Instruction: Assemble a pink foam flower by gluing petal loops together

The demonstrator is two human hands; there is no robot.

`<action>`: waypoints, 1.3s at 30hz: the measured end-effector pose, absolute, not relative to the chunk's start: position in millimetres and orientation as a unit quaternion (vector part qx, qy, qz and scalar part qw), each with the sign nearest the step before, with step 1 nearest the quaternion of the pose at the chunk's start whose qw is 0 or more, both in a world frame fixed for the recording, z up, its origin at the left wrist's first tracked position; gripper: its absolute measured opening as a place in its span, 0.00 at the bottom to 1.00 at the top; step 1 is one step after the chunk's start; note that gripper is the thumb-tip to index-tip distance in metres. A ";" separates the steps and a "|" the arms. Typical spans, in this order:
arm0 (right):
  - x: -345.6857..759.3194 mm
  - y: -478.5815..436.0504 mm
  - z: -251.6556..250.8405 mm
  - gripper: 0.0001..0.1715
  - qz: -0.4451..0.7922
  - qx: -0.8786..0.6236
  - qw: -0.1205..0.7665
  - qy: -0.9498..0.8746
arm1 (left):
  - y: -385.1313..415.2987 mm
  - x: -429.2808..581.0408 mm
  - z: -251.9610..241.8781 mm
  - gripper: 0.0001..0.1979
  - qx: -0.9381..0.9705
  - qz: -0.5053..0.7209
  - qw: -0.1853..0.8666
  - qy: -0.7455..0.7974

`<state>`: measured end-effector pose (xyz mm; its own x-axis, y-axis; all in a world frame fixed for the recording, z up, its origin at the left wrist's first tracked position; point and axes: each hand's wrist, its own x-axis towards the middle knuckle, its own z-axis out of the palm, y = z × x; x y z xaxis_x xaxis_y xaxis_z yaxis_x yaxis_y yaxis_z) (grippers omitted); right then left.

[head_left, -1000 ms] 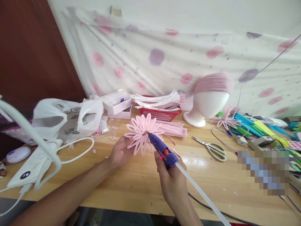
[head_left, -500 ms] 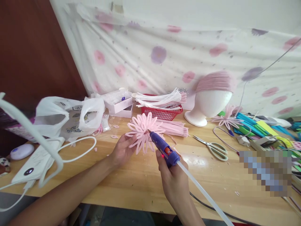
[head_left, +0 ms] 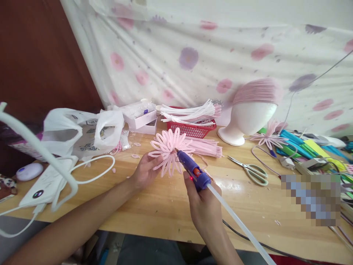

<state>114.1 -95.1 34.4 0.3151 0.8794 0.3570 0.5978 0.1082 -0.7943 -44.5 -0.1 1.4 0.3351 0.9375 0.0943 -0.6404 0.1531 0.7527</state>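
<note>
My left hand [head_left: 146, 170] is closed on the lower left side of a pink looped flower [head_left: 168, 145], which looks made of pipe cleaners. My right hand [head_left: 203, 202] grips a blue hot glue gun [head_left: 194, 173], its small red light lit. The dark nozzle points at the flower's middle and seems to touch it. A long translucent glue stick [head_left: 239, 224] sticks out of the gun's back end. Just behind the flower lies a bundle of pink pipe cleaners [head_left: 208, 147] on the wooden table [head_left: 162, 213].
Behind stands a red basket [head_left: 193, 129] of white and pink pipe cleaners, beside a white foam head [head_left: 249, 116] with a pink wrap. Scissors [head_left: 252, 171] lie to the right, near another pink flower [head_left: 268, 136]. At left are a plastic bag [head_left: 68, 129] and a power bank [head_left: 46, 184].
The view has shifted slightly. Both hands keep nearly the same pose, with the glue gun's nozzle still at the flower's middle.
</note>
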 end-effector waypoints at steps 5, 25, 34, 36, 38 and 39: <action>113.8 -93.0 37.5 0.24 0.142 -0.646 0.487 -0.571 | 1.0 -44.8 0.2 0.18 0.369 0.543 0.727 0.201; 113.7 -92.6 35.8 0.23 0.149 -0.638 0.484 -0.580 | 2.2 -44.4 -0.4 0.17 0.360 0.549 0.725 0.210; 115.7 -99.7 31.3 0.24 0.179 -0.652 0.481 -0.558 | 2.5 -45.6 0.7 0.18 0.358 0.556 0.719 0.213; 118.8 -102.5 28.9 0.24 0.180 -0.659 0.485 -0.545 | 2.5 -45.0 1.4 0.18 0.358 0.560 0.716 0.213; 121.0 -103.2 27.3 0.25 0.166 -0.661 0.493 -0.541 | 2.1 -44.2 2.3 0.18 0.360 0.561 0.714 0.213; 121.5 -102.7 26.9 0.25 0.156 -0.659 0.498 -0.542 | 1.8 -43.9 2.8 0.18 0.362 0.559 0.715 0.213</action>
